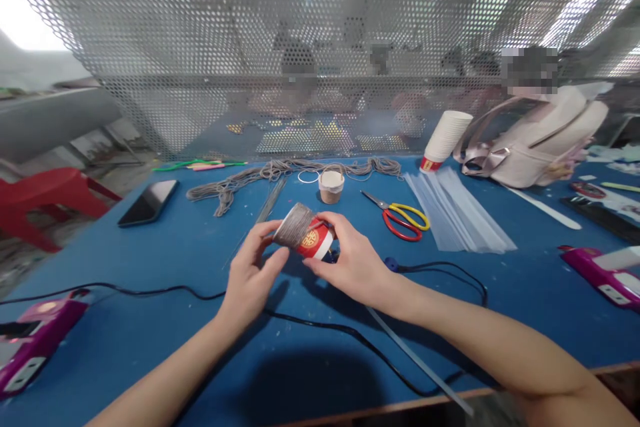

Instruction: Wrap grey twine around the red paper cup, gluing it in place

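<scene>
A red paper cup [311, 240] with a gold emblem lies tilted between my two hands, above the blue table. Grey cord [294, 225] is wound round its wider part, near the rim. My left hand [255, 267] grips the rim end, fingers behind and thumb in front. My right hand [353, 257] holds the base end between thumb and fingers. A dark blue object, partly hidden, shows beside the right fingers. Just beyond the cup stands a small brown tub [331, 188] with a white top. Loose grey cord [235, 181] lies in loops along the back.
Right of my hands lie red-and-yellow scissors [403, 217] and translucent strips [457, 213]. A stack of paper cups [447, 137] and a pale backpack [535, 137] stand behind. A phone [149, 203] lies left. A black cable [320, 325] crosses the blue table [165, 340]; a perforated metal screen [200, 27] stands behind.
</scene>
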Tool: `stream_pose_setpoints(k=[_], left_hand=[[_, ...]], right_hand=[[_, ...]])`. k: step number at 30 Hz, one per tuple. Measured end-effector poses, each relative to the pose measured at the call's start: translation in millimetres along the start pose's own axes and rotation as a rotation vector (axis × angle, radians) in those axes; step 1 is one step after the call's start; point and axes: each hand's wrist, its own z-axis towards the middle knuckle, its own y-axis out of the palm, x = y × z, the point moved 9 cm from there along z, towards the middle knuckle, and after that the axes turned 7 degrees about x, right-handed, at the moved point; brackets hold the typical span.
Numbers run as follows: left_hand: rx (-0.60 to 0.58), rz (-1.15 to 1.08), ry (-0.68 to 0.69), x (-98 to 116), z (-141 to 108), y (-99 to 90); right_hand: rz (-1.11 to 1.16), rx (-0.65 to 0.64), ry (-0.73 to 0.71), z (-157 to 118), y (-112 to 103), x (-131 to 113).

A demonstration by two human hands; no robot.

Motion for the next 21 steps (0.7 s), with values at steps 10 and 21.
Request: stream_pose_setpoints(k=[10,21], left_hand=[[0.093,0.046,0.016,14.4,-5.2,-2.9],[0.028,0.142,0.060,25.7,-1.4,1.5]], right_hand=[[-0.121,-0.029,-0.264,-11.3,7.2,-21.7],[-0.230,0.149,-0.472,-9.5,-14.4,-42.2]])
